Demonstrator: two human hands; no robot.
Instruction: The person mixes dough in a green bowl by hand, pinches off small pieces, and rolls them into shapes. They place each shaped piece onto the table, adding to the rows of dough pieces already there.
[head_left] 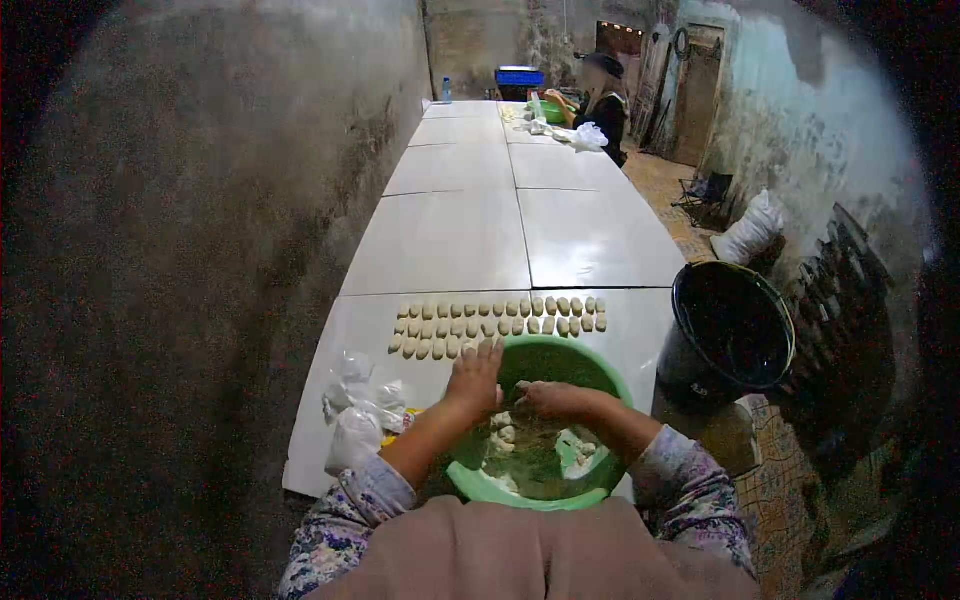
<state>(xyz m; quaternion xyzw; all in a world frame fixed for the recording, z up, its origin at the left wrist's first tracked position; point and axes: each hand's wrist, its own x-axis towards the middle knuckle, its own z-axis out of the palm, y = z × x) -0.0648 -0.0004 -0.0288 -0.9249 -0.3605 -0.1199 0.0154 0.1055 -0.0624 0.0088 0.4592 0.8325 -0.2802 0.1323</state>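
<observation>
A green basin (610, 372) stands at the near end of the table, with white flour (580, 455) and pale dough lumps (503, 435) inside. My left hand (474, 382) is over the basin's left rim, fingers stretched forward and no held thing visible. Inside the basin's upper part, my right hand (548, 399) has its fingers curled together; whatever they hold is hidden. Beyond the rim lie three rows of small oblong dough pieces (471, 327), and the nearest row ends by my left fingertips.
Knotted white plastic bags (355, 437) lie left of the basin. A large black bucket (690, 345) stands at the table's right edge. At the far end, another person (603, 105) works over a green bowl (548, 112); a blue crate (519, 77) is behind. A white sack (752, 228) leans by the right wall.
</observation>
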